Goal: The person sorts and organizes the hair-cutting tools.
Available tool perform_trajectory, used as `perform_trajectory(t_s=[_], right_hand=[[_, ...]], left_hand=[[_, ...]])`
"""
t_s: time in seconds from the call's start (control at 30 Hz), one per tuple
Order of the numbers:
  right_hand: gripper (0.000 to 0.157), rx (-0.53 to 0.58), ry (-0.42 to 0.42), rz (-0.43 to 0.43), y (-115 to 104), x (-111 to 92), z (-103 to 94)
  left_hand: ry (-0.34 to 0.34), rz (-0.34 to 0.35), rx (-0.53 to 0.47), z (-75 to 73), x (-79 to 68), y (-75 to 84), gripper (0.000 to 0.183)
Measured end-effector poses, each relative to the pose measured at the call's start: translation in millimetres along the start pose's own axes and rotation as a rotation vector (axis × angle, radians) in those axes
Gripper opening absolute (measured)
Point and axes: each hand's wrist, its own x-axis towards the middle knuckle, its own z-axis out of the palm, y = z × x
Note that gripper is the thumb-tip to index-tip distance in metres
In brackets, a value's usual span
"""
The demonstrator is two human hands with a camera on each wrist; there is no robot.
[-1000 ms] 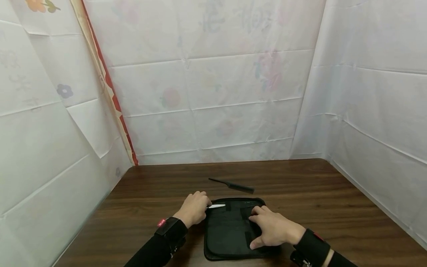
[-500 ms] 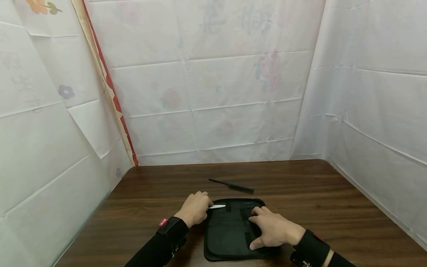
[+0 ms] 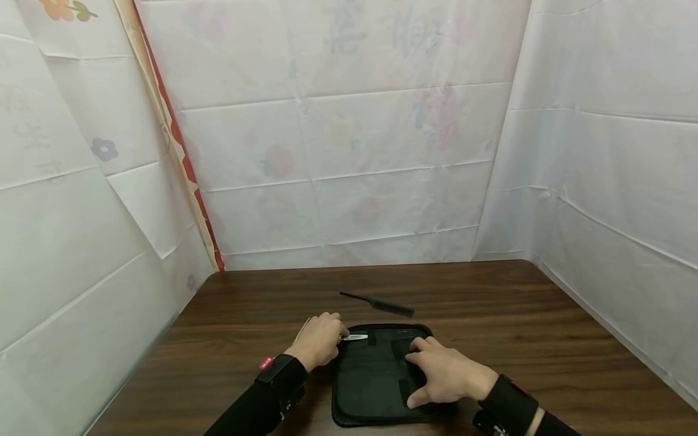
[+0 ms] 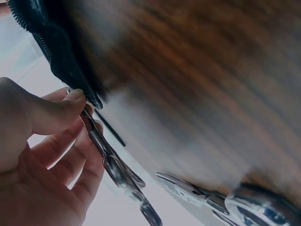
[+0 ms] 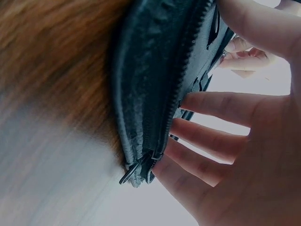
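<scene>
A black zippered case (image 3: 371, 387) lies on the table with pockets and elastic bands showing. At its upper left edge my left hand (image 3: 318, 340) pinches a pair of silver scissors (image 4: 117, 174) between thumb and fingertips. The scissors' blade (image 3: 355, 336) lies over the case, its tip at a black band; in the left wrist view the handles trail away from the case. On the case's right side rests my right hand (image 3: 444, 369), thumb low and fingers higher up. In the right wrist view its straight fingers (image 5: 202, 136) touch the zippered edge.
Beyond the case lies a black tail comb (image 3: 392, 307) on the brown wooden table (image 3: 262, 303). The left wrist view also shows a metal tool (image 4: 188, 190) with a ring-shaped part. White printed sheets (image 3: 349, 139) hang around the table.
A thin line now shows along the outer side of the left hand. Otherwise both hands, the scissors, the case and the comb stay in place.
</scene>
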Motion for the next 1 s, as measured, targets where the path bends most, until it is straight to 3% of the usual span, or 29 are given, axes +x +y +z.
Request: perform_trajectory(t_s=[1.0], right_hand=[[0.073, -0.015, 0.006, 0.002, -1.8, 0.0, -0.6]], left_hand=[[0.008, 0.021, -0.015, 4.5, 5.6, 3.1, 0.026]])
